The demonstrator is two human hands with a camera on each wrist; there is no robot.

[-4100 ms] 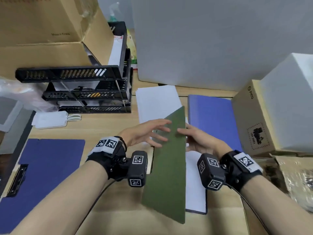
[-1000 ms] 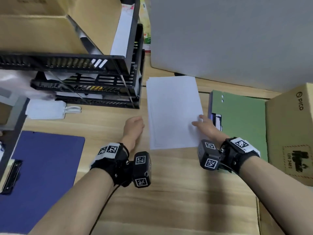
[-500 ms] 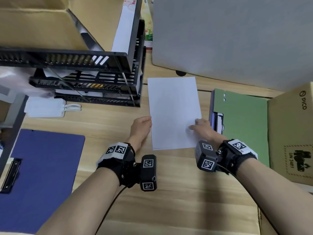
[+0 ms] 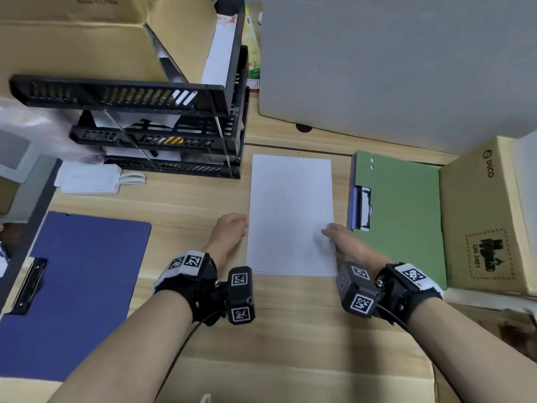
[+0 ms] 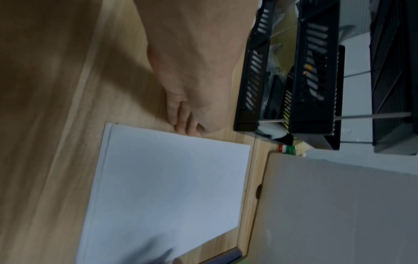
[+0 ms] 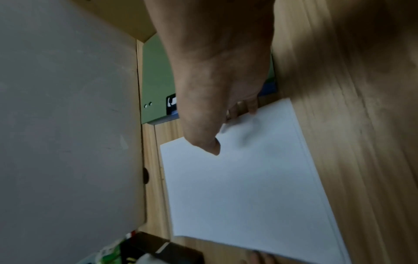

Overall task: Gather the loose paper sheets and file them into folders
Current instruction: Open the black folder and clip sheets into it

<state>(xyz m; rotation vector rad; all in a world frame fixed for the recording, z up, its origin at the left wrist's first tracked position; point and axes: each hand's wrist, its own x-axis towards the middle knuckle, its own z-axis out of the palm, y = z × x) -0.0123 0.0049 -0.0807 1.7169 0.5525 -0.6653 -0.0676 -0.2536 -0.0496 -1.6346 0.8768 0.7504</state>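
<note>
We have the paper stack (image 4: 290, 213) flat on the desk (image 4: 290, 330) in the middle, with the green folder (image 4: 406, 216) at three o'clock. Our left hand (image 4: 231, 229) pushes its side with curled fingers; our right hand (image 4: 345, 242) pinches the other edge — a hard squeeze could bend the sheets or fan them out.

Bare desk (image 4: 290, 330) near side; tray rack (image 4: 174, 135) blocks far-left, grey box (image 4: 392, 68) behind.
</note>
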